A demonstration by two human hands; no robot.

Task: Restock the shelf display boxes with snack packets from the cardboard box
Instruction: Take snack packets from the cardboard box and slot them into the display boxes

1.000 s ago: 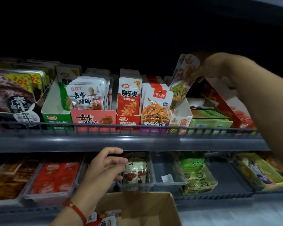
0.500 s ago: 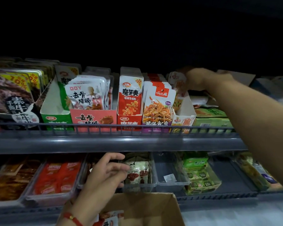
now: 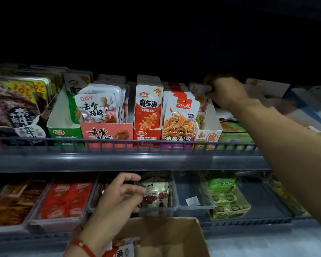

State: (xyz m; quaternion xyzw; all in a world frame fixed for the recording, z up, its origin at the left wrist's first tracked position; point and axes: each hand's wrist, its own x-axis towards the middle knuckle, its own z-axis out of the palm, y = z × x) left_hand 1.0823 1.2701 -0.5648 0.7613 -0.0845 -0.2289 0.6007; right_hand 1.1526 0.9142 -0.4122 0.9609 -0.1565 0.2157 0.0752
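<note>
My right hand (image 3: pixel 225 92) reaches over the upper shelf and grips the tops of several snack packets (image 3: pixel 200 98) standing in a narrow white display box (image 3: pixel 209 133). My left hand (image 3: pixel 119 197) hovers in front of the lower shelf, fingers loosely curled, holding nothing. Below it stands the open cardboard box (image 3: pixel 167 238) with red-and-white packets (image 3: pixel 122 251) inside. Other display boxes line the upper shelf: a green one (image 3: pixel 63 130), a pink one (image 3: pixel 106 133), a red one (image 3: pixel 146 138) and a purple one (image 3: pixel 176 140).
A wire rail (image 3: pixel 119 143) runs along the front of the upper shelf. The lower shelf carries clear trays (image 3: pixel 193 206) and a green box (image 3: pixel 224 199). Large dark packets (image 3: pixel 13 112) stand at the far left. Loose cardboard flaps (image 3: pixel 271 89) lie at the upper right.
My right hand has brought the packets down from above the shelf into the white display box. My left hand has stayed roughly in place, drifting slightly right.
</note>
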